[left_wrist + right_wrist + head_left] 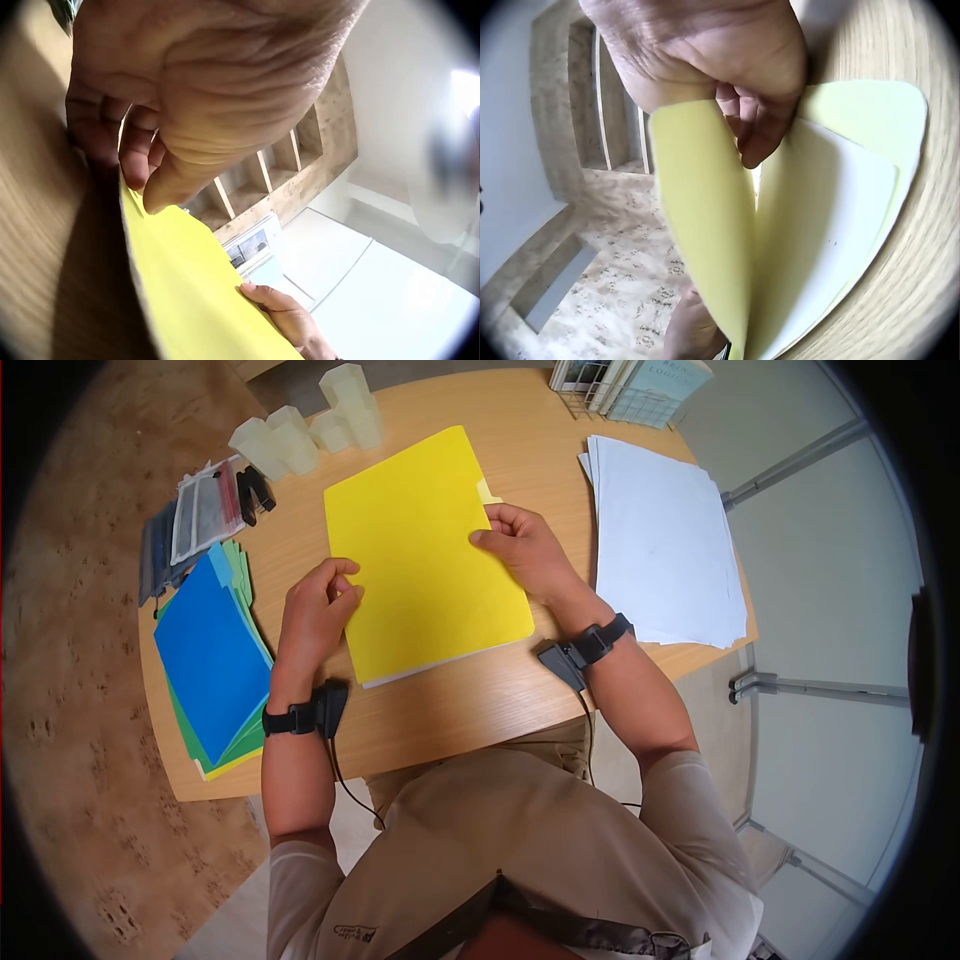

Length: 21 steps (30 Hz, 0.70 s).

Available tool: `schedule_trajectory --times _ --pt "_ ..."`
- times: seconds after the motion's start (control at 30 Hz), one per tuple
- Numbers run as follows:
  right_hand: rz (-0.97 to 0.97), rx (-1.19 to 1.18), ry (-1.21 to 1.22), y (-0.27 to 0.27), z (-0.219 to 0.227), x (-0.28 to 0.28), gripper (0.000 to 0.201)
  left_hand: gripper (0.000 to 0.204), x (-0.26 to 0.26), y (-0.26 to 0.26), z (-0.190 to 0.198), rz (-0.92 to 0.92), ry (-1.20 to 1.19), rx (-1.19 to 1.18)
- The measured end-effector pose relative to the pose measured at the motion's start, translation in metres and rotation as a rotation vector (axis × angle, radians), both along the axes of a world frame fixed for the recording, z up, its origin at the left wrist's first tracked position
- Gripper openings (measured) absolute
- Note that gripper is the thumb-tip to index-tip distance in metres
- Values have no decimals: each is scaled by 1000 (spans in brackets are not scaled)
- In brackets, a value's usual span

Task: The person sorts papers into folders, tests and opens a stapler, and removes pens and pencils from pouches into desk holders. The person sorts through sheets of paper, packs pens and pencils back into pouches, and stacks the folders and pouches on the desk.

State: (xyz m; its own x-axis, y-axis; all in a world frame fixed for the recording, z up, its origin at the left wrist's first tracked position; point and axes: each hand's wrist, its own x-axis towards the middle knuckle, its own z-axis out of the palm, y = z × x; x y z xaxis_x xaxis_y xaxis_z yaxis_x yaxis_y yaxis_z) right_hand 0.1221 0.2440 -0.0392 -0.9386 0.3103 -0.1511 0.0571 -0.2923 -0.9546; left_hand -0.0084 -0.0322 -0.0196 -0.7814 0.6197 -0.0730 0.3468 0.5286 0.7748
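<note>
First, at the near left corner of the desk [460,705], a stack of folders [212,660] lies with a blue one over green; its position presumably leaves the centre available as a work area. The yellow folder [430,560] lies behind the middle of the near edge. The left grip [312,618] pinches its left side between thumb and fingers, probably to steady the spine. The right grip [528,550] pinches the front cover at the right side, thumb outside and fingers inside, apparently to lift it clear of the contents: white sheets [855,180]. Along the right edge lies a loose paper pile [660,540], within reach of the right grip. Zip pouches [195,515] occupy the left edge, one showing something reddish through clear plastic, with a black stapler-like tool [246,496] beside them. At the far edge, pale hexagonal holders [350,405] stand left, contents not visible; a wire basket [580,405] holds books [655,390] right.
</note>
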Motion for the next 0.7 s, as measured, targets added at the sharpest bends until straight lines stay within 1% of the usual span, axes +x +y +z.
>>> schedule_trajectory --times 0.03,0.07,0.1,0.13,0.17,0.23,0.3,0.37,0.4,0.43,0.47,0.5,0.53,0.57,0.6,0.63,0.67,0.7 --pt "-6 -2 -1 0 -1 1 27 40 0 1 0 -2 -33 -37" --pt "11 54 -17 0 -1 2 25 40 1 2 -1 -7 -33 -39" --pt "29 112 -33 0 -2 2 24 41 2 4 -5 42 -27 105" --pt "27 110 -33 0 1 4 24 42 3 6 -8 91 -21 249" --pt "16 93 -33 -2 6 6 23 42 3 7 -10 91 -20 247" --pt "18 68 -28 -3 8 6 23 45 -1 6 -13 92 -38 356" --pt "48 -11 42 -1 5 7 25 45 0 9 -14 120 -30 359" --pt "128 -469 152 -2 15 12 38 45 0 8 -12 158 -19 358" --pt "251 -540 271 6 0 10 41 45 0 7 -10 169 -104 407" --pt "371 -607 388 7 -3 5 44 44 1 10 -9 177 -190 462" --pt "385 -614 382 7 -6 4 44 43 2 14 -7 210 -182 483" --pt "354 -508 346 7 -8 5 44 43 1 12 -9 224 -182 480" --pt "324 -401 312 3 -3 6 46 43 -1 11 -10 214 -273 494" --pt "335 -408 310 0 2 8 46 43 -2 9 -10 203 -362 509" --pt "294 -192 220 -5 8 12 46 43 -1 8 -9 214 -359 506" --pt "250 23 132 -8 12 14 47 45 1 10 -3 177 -385 471" --pt "258 18 135 -11 15 13 47 48 2 10 1 139 -412 437" --pt "244 -10 168 -14 17 12 49 48 3 8 2 147 -408 433"
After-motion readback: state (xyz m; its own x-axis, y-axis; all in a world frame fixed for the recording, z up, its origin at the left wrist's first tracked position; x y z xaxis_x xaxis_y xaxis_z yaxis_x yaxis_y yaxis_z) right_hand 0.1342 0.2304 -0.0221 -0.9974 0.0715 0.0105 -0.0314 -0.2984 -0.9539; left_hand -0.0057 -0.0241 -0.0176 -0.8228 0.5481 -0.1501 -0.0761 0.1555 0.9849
